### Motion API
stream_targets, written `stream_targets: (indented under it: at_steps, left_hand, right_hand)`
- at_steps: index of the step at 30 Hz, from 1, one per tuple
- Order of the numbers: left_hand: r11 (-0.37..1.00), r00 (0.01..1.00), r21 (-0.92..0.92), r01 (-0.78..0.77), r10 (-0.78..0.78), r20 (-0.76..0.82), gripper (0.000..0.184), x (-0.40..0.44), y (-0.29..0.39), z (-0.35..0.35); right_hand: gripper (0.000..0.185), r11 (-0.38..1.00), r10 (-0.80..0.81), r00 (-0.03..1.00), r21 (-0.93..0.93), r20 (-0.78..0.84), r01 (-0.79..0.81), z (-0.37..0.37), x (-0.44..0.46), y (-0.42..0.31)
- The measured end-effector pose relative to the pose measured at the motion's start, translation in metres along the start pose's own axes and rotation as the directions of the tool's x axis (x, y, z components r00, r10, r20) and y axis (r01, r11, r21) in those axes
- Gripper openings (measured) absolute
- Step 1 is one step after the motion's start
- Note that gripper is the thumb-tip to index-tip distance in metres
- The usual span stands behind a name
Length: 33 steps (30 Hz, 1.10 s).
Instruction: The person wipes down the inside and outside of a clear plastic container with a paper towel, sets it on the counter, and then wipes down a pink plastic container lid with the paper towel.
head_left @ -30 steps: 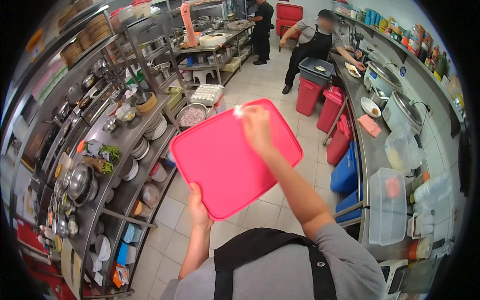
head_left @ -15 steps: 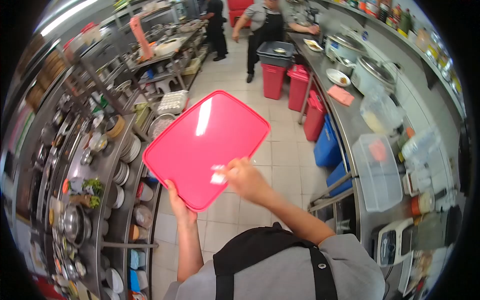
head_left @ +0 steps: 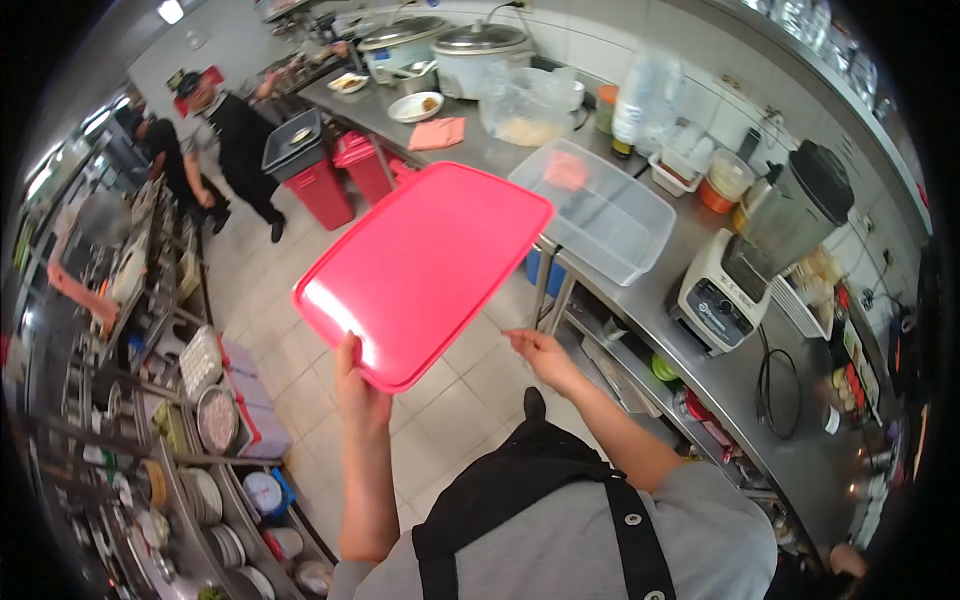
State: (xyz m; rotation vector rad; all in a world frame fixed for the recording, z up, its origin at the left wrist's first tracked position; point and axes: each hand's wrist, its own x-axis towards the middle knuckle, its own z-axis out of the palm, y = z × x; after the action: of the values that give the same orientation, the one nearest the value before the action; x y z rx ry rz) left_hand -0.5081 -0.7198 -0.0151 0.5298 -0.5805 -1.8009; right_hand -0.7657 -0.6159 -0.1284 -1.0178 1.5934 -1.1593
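Observation:
My left hand (head_left: 363,388) is closed on the near corner of a red plastic lid (head_left: 425,270), its thumb over the top face. The lid is a rounded rectangle with a raised rim, held tilted above the floor, and light glares off its near left part. To its right, apart from it, is my right hand (head_left: 545,362), fingers curled with the tips close together; anything in them is too small to make out. A clear plastic container (head_left: 610,235) stands on the steel counter beyond the lid, with a pink patch showing at its far end.
The steel counter (head_left: 690,290) on my right carries a blender (head_left: 725,290), a plate (head_left: 415,107), a pink cloth (head_left: 437,133) and rice cookers (head_left: 485,65). Red bins (head_left: 322,195) stand below. A co-worker (head_left: 235,135) is at the far left. Shelves with dishes (head_left: 205,497) line the left.
My view has turned right, toward the counter. My right hand has moved off the lid's surface to the right, while my left hand still holds the lid's corner.

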Motion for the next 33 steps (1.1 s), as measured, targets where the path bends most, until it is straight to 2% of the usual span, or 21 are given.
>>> stream_targets:
  at_steps: [3,5,7,10,13,16,17,19,22,23,26,28,29,32,33]
  left_hand:
    - [0.993,0.988,0.050,0.108,-0.113,0.102,0.027,0.040,-0.049,0.059]
    - [0.979,0.966,0.048,0.200,-0.206,0.157,0.024,0.065,-0.093,0.092]
    - [0.974,0.938,0.075,0.215,-0.227,0.260,0.026,0.084,-0.142,0.119]
    - [0.975,0.934,0.031,0.222,-0.221,0.280,0.034,0.102,-0.210,0.162]
    - [0.984,0.954,0.015,0.178,-0.177,0.241,0.041,0.120,-0.263,0.184]
    - [0.958,0.937,0.165,0.236,-0.269,0.221,0.058,0.133,-0.292,0.187]
    - [0.925,0.914,0.241,0.294,-0.346,0.214,0.062,0.138,-0.298,0.186]
    - [0.830,0.852,0.386,0.403,-0.494,0.172,0.068,0.142,-0.289,0.193]
    - [0.791,0.811,0.552,0.264,-0.492,0.317,0.077,0.161,-0.295,0.182]
    - [0.796,0.811,0.535,0.283,-0.497,0.310,0.079,0.164,-0.296,0.179]
    - [0.803,0.808,0.476,0.358,-0.522,0.274,0.084,0.171,-0.288,0.169]
    - [0.802,0.796,0.416,0.428,-0.553,0.247,0.085,0.182,-0.285,0.158]
    - [0.799,0.785,0.435,0.416,-0.557,0.272,0.093,0.193,-0.291,0.143]
    - [0.778,0.727,0.161,0.607,-0.626,0.282,0.099,0.205,-0.275,0.116]
    - [0.787,0.731,0.150,0.598,-0.613,0.301,0.102,0.207,-0.269,0.109]
  right_hand:
    - [0.029,0.998,-0.011,1.000,0.061,-0.012,0.011,-0.009,0.000,0.032]
    - [0.029,0.997,0.003,1.000,0.073,0.008,-0.004,-0.018,0.006,0.024]
    - [0.029,0.997,0.016,1.000,0.078,0.017,-0.017,-0.030,0.018,0.015]
    - [0.033,0.992,0.120,0.992,0.021,0.038,-0.121,-0.062,0.037,-0.007]
    - [0.034,0.965,0.263,0.962,0.021,-0.078,-0.262,-0.088,0.070,0.018]
    - [0.037,0.972,0.158,0.977,0.195,-0.144,-0.128,-0.118,0.093,0.033]
    - [0.039,0.942,0.150,0.977,0.322,-0.153,-0.094,-0.127,0.102,0.036]
    - [0.040,0.938,0.122,0.969,0.345,-0.216,-0.042,-0.146,0.119,0.039]
    - [0.042,0.941,0.071,0.920,0.331,-0.385,0.066,-0.176,0.132,0.009]
    - [0.043,0.942,0.052,0.891,0.318,-0.451,0.105,-0.184,0.135,-0.003]
    - [0.044,0.898,0.032,0.932,0.420,-0.362,0.132,-0.210,0.163,0.019]
    - [0.041,0.923,0.055,0.908,0.369,-0.415,0.112,-0.224,0.187,0.041]
    - [0.040,0.934,0.069,0.895,0.343,-0.442,0.098,-0.229,0.196,0.051]
    - [0.025,0.678,0.127,0.903,0.700,-0.411,0.223,-0.234,0.213,0.064]
    - [0.024,0.611,0.221,0.901,0.773,-0.374,0.171,-0.228,0.200,0.046]
